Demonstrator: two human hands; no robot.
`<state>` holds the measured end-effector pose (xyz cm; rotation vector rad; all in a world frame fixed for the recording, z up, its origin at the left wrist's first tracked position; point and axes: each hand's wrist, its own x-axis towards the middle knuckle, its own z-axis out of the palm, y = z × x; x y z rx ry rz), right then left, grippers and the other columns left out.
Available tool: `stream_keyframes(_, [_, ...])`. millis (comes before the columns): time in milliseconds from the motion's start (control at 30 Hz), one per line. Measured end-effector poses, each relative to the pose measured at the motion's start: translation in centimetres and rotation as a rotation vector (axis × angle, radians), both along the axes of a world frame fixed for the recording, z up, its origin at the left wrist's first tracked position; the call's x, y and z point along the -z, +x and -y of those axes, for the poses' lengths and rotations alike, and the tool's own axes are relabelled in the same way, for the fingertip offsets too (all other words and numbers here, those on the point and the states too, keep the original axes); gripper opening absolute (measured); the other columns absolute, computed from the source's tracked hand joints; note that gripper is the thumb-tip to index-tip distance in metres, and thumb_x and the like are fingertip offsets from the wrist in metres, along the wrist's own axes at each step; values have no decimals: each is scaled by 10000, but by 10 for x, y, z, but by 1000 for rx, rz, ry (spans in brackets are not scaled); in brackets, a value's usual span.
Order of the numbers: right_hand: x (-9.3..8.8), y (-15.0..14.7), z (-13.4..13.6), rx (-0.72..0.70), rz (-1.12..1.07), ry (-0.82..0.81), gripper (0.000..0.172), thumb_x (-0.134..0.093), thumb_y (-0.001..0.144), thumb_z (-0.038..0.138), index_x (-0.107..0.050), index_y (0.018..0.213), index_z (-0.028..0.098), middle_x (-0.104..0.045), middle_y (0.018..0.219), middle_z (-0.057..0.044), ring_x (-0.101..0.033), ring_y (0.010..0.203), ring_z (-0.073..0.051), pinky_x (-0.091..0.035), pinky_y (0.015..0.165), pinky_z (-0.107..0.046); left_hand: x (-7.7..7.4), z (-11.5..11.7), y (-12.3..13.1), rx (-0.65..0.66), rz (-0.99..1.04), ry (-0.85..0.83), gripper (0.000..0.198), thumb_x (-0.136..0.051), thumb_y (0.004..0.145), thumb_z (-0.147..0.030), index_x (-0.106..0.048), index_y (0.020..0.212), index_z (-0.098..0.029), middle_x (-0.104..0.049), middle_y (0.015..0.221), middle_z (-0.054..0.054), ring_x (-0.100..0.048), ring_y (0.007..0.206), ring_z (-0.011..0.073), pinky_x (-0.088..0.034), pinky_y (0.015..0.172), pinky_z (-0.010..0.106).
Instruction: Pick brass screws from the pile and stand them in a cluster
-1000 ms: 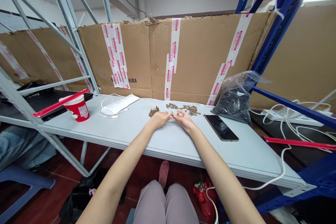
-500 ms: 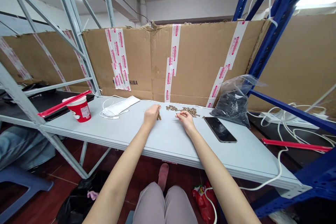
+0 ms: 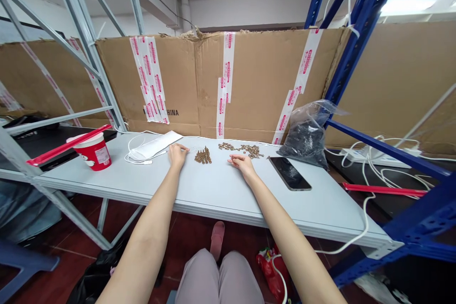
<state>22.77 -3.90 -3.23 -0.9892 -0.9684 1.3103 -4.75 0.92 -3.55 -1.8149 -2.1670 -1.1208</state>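
My left hand [image 3: 177,156] rests on the pale grey table top [image 3: 213,194], just left of a small heap of brass-coloured screws [image 3: 203,156], and holds nothing I can see. My right hand [image 3: 242,165] lies to the right of that heap, with its fingertips just below a looser scatter of the same small brass pieces [image 3: 240,149]. Neither hand touches the heap. A black smartphone [image 3: 289,173] lies face up to the right of my right hand.
A red paper cup [image 3: 94,152] with a red strip [image 3: 67,145] across it stands at the table's left end. A white packet [image 3: 153,146] lies among white cables. A clear bag of dark pieces [image 3: 306,137] sits at the back right, against taped cardboard and shelving uprights.
My left hand has moved left, away from the heap, which now stands uncovered and looks fuller. My right hand has lowered to the table. The view has shifted slightly.
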Motion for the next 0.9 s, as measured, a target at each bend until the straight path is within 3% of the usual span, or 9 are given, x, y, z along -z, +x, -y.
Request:
stream_keyframes(267, [-1,-3,1,-35,59,19,116,-583,640,44,-642,684,134,-675,815,-41,-651,661,-110,-527,688,-224,-1,3,7,-22,-168,-74,176,-525,786,-287,-675,786,-195,-617,975,72,-448,1002,262,-333,820,371])
stream_keyframes(633, [-1,-3,2,-80,176,79,126,-578,668,100,-666,744,147,-686,836,-47,-636,655,-110,-489,808,-296,1,3,8,-19,-217,-104,156,-542,773,-298,-668,757,-207,-609,940,85,-448,975,283,-296,799,398])
stream_keyframes(800, [-3,-4,3,-83,163,94,130,-607,648,105,-657,760,149,-671,796,-36,-626,620,-107,-491,783,-301,-14,17,19,-14,-178,164,208,-451,848,-319,-602,926,-199,-605,963,78,-458,962,249,-299,803,372])
stream_keyframes(900, [-4,-4,4,-93,164,113,176,-637,622,114,-652,793,155,-664,779,-29,-624,609,-112,-497,755,-307,-25,33,40,193,-228,335,251,-432,863,-362,-562,1006,-202,-602,986,71,-473,948,219,-303,821,353])
